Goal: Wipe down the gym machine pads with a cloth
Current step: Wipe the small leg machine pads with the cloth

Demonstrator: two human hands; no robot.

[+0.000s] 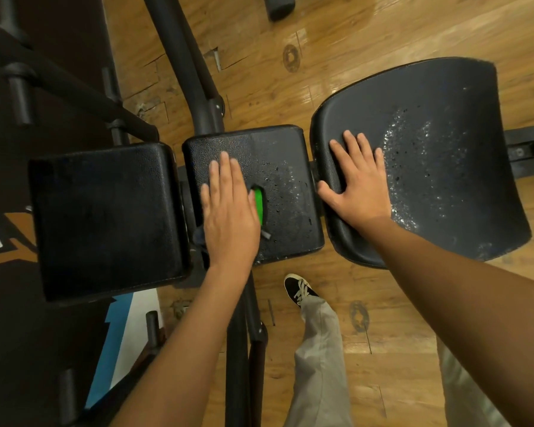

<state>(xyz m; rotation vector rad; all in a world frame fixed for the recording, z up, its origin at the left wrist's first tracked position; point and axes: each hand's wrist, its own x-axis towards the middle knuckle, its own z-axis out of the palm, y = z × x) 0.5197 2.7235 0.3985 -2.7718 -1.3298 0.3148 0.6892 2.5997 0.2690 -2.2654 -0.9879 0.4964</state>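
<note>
- Three black pads sit in a row on the machine frame: the left pad [105,217], the middle pad [275,155] and the curved right pad [444,134].
- Left pad: no droplets show on it. Whether it has been wiped cannot be told.
- Left grip [228,211]: it lies flat on the middle pad, fingers straight and close together, curled round nothing. It presses the cloth [258,204] against the pad. Only a green strip of the cloth shows at the right edge of the palm.
- Middle pad: droplets [290,186] lie on its right portion, just beside the cloth. The step in hand is judged to be wiping this pad.
  - Keep the palm flat so that the cloth does not bunch.
  - Work rightward through the wet area in overlapping strokes.
  - Carry each stroke to the pad edges and seams.
- Right grip [356,186]: it rests flat on the left rim of the right pad, fingers spread, thumb over the edge, holding nothing. It appears to serve as a brace.
- Right pad: a band of droplets lies just beside the fingertips. This pad probably follows. Keep the bracing grip clear of the wet zone.
</note>
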